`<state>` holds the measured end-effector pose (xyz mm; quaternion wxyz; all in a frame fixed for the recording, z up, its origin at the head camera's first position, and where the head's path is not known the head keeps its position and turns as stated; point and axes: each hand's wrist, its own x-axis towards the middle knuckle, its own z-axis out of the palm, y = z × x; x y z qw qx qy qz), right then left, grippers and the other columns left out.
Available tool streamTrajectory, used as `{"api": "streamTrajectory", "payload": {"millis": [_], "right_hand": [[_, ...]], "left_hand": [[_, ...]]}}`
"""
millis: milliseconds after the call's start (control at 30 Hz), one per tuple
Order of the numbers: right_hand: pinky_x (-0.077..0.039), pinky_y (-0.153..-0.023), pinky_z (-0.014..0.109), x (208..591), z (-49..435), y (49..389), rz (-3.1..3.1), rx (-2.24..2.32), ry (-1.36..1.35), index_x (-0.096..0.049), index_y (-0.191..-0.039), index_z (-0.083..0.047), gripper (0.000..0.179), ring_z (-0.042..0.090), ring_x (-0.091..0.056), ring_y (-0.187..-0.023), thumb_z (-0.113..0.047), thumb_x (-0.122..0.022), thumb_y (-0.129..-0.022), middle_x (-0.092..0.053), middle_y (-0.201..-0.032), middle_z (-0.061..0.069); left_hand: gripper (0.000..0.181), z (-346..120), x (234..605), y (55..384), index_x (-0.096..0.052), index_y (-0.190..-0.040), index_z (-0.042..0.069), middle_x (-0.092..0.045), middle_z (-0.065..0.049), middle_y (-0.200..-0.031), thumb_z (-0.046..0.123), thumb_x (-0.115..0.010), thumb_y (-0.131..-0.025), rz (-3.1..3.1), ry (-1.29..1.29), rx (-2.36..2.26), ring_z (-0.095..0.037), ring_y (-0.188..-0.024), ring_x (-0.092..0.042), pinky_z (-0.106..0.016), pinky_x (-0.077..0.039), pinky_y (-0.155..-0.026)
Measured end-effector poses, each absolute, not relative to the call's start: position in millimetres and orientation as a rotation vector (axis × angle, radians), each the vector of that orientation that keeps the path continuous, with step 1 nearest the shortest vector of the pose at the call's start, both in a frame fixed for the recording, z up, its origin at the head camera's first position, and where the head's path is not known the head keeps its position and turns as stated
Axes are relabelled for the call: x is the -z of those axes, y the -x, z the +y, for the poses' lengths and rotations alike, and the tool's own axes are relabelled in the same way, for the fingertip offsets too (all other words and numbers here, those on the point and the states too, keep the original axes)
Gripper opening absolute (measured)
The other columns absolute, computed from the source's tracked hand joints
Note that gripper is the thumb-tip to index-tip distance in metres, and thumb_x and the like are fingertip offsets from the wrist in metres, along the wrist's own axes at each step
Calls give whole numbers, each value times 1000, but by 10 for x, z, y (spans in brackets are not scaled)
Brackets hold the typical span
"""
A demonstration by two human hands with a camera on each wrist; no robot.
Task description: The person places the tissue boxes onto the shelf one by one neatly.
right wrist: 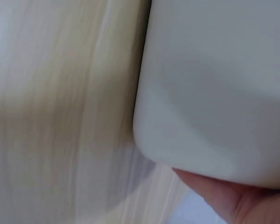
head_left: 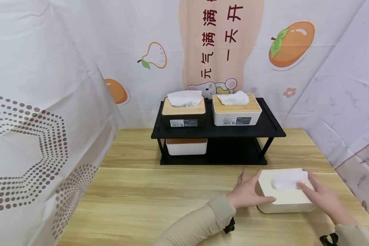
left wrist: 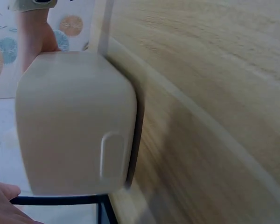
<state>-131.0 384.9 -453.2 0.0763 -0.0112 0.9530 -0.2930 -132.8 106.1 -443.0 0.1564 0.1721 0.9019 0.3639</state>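
A cream tissue box with a white tissue in its lid is at the right of the wooden table. My right hand grips its right end, the thumb on the lid beside the tissue. In the right wrist view, part of that hand lies against the box's edge. At the left end, my left hand spreads its fingers, with the thumb reaching over the lid's front left corner. The left wrist view has the box's end wall in full, and part of the left hand beside it.
Behind stands a black two-tier rack. On top are a black tissue box and a white tissue box, both with wooden lids. A white box with a brown top sits below. Printed curtains surround the table.
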Motion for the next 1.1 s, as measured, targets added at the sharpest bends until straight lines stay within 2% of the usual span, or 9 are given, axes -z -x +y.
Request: {"api": "streamTrajectory", "payload": {"millis": [233, 500, 667, 933, 1100], "right_hand": [[-25, -94, 70, 4507, 3519, 1351, 2893, 858, 62, -10, -146, 10, 78, 64, -25, -122, -46, -37, -99, -22, -140, 43], [-26, -94, 70, 4494, 3254, 1356, 2860, 899, 58, -8, -150, 2, 79, 62, -25, -125, -50, -37, -98, -21, -143, 40], [-26, -95, 70, 4496, 3158, 1334, 2863, 925, 50, -10, -151, 1, 79, 61, -25, -125, -51, -38, -98, -22, -144, 38], [-25, -96, 70, 4495, 3096, 1306, 2842, 941, 61, -9, -150, 2, 79, 61, -24, -126, -51, -37, -98, -20, -146, 37], [-29, -93, 70, 4502, 3104, 1273, 2818, 952, 64, -8, -152, -3, 79, 62, -26, -125, -51, -39, -97, -22, -145, 38]], "left_hand": [[96, 1011, 4533, 1324, -14, -149, 44, -5, -18, -158, 59, -71, -74, 2574, -483, -1022, -38, -143, -18, -41, -43, -99], [102, 870, 4634, 1336, -15, -151, 35, -5, -25, -156, 51, -77, -72, 2563, -484, -1133, -39, -142, -16, -37, -43, -100], [103, 777, 4672, 1335, -16, -152, 29, -6, -26, -155, 48, -78, -72, 2599, -535, -1133, -38, -142, -18, -31, -42, -100], [104, 677, 4675, 1351, -17, -152, 28, -8, -25, -155, 46, -79, -72, 2590, -536, -1150, -32, -140, -26, -27, -41, -100], [102, 608, 4674, 1355, -17, -153, 24, -7, -25, -155, 44, -79, -74, 2576, -557, -1178, -31, -139, -29, -27, -41, -101]]}}
